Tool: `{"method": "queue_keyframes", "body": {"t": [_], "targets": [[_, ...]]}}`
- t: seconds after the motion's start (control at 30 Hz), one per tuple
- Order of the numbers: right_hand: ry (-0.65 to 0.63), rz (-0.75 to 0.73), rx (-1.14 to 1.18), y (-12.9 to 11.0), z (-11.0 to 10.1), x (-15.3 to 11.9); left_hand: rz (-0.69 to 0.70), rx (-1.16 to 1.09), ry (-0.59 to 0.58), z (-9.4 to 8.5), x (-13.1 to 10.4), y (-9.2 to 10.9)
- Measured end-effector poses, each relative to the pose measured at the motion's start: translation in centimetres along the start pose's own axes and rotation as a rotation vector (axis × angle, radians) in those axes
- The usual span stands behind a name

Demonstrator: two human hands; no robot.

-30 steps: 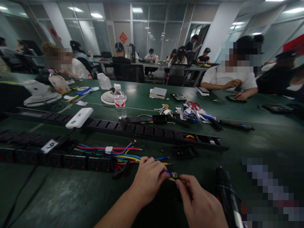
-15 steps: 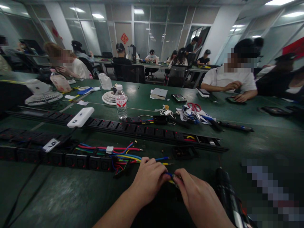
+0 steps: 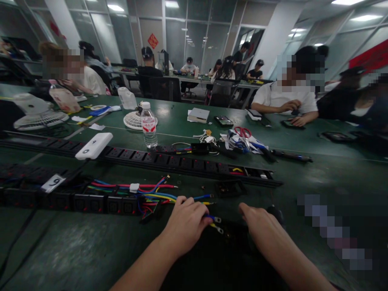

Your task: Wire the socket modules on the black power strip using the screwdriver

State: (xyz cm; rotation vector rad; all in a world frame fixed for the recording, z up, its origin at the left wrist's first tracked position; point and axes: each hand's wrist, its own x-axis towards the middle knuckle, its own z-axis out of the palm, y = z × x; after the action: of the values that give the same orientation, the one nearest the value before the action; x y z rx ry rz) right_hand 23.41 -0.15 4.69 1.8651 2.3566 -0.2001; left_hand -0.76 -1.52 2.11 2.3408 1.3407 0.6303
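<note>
My left hand is closed around blue and yellow wires, whose metal ring lugs stick out on its right side. These wires run from the end of a black socket strip lying at the left. Red, blue and yellow wires lie loose above my left hand. Further right, my right hand is apart from the lugs, over the dark handle of a tool; its fingers are mostly hidden behind the hand.
A long black socket strip crosses the table, with a white box on it. Behind it stand a water bottle and red scissors on cloth. A person sits across the table.
My right hand has let go of the wire ends and moved right, onto the tool. The ring lugs now show beside my left hand. The view has shifted slightly.
</note>
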Motion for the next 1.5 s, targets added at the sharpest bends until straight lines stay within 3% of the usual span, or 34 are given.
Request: {"method": "queue_keyframes", "body": {"t": [0.37,0.53,0.67,0.8,1.03,1.23,1.5], "targets": [[-0.135,0.015,-0.046,0.1,-2.1,1.1,-0.011,-0.006,-0.006,0.0,-0.2,0.0],[-0.006,-0.082,-0.005,-1.9,-2.5,-2.0,-0.009,0.006,-0.004,0.0,-0.2,0.0],[0.032,-0.205,0.156,-3.6,-0.6,-3.6,-0.015,-0.007,-0.001,0.2,-0.1,-0.1],[0.08,-0.181,0.203,-3.5,0.9,-3.6,-0.046,-0.051,0.019,0.2,-0.1,0.0],[0.206,-0.146,0.292,-2.4,0.6,-4.2,-0.058,-0.081,0.036,0.3,-0.1,0.0],[0.302,-0.252,0.344,-3.5,1.0,-4.2,-0.058,-0.062,0.024,0.3,-0.1,-0.1],[0.333,-0.245,0.331,-4.9,1.1,-3.1,-0.037,-0.03,-0.011,0.5,-0.2,-0.3]]}}
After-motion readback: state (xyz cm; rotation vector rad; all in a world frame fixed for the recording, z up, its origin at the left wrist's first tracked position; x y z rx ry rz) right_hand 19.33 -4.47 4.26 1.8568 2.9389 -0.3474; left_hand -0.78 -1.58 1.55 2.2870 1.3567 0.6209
